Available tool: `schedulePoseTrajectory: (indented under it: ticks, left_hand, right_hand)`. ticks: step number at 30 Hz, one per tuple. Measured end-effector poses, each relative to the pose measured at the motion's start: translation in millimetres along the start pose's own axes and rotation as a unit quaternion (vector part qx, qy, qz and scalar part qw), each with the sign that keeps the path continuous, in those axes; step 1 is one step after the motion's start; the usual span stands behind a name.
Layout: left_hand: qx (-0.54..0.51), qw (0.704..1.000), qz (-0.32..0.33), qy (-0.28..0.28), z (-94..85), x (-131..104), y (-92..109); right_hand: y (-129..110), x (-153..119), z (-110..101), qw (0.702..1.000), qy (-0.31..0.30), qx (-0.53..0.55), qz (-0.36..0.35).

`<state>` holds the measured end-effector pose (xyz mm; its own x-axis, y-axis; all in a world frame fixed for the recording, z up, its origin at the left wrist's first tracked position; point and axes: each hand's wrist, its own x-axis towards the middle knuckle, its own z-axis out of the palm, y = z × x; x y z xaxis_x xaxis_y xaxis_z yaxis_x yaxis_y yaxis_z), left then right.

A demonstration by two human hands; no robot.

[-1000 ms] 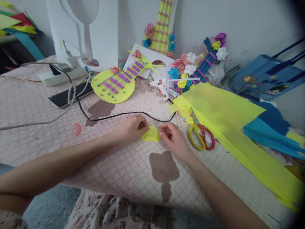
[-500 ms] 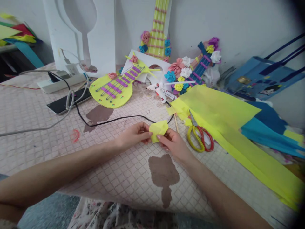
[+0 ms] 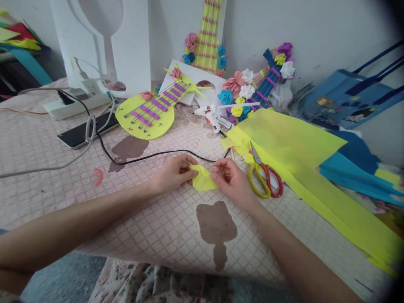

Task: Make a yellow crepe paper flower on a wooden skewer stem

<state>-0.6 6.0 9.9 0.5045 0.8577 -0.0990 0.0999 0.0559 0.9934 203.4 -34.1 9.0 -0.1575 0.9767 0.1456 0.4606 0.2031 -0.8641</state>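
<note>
A small piece of yellow crepe paper (image 3: 203, 179) is held between my hands, just above the table. My left hand (image 3: 172, 174) pinches its left end between thumb and fingers. At the right edge, the thumb and fingers of my right hand (image 3: 232, 180) close on the paper, the fingertips partly curled behind. Scissors (image 3: 264, 179) with one yellow and one red handle lie to the right of my right hand. Beyond them spreads a large yellow sheet (image 3: 290, 130) of the same look, with cut scraps at its left end.
A white glue gun (image 3: 212, 118) lies behind my hands, its black cord (image 3: 151, 158) crossing the table. A yellow paper guitar (image 3: 147, 120), a phone (image 3: 85, 131) and a power strip (image 3: 75, 105) are at left. Paper flowers (image 3: 236, 90) and a blue bag (image 3: 344, 101) stand behind.
The yellow paper has shifted slightly left and now looks wider and more curved. My right hand's fingers have moved up along its right edge. The view has shifted slightly.
</note>
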Motion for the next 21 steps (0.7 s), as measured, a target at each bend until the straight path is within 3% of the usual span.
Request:
schedulePoseTrajectory:
  ticks: [2, 5, 10, 13, 15, 17, 21]
  left_hand:
    - [-0.005, 1.000, -0.013, 0.018, -0.3, -1, 2]
    - [-0.018, 0.999, -0.034, 0.034, -0.3, 0, 5]
    - [-0.004, 0.999, -0.034, 0.023, -2.3, 1, 0]
    - [0.130, 0.990, 0.042, 0.038, -7.7, -2, -2]
    - [0.273, 0.950, 0.142, 0.057, -11.6, -6, -2]
    - [0.371, 0.900, 0.226, 0.031, -13.3, -9, -2]
    - [0.453, 0.841, 0.296, -0.010, -9.8, -12, -3]
  right_hand:
    - [-3, -2, 1, 0.989, 0.037, -0.114, -0.084]
    - [-7, -6, 4, 0.954, 0.009, -0.238, -0.180]
    - [-7, -9, 11, 0.911, -0.032, -0.337, -0.237]
    - [-4, -8, 10, 0.911, -0.028, -0.340, -0.233]
    - [-1, -7, 8, 0.921, -0.029, -0.314, -0.228]
    - [3, -6, 6, 0.932, -0.039, -0.276, -0.230]
    - [7, -4, 3, 0.942, -0.055, -0.233, -0.235]
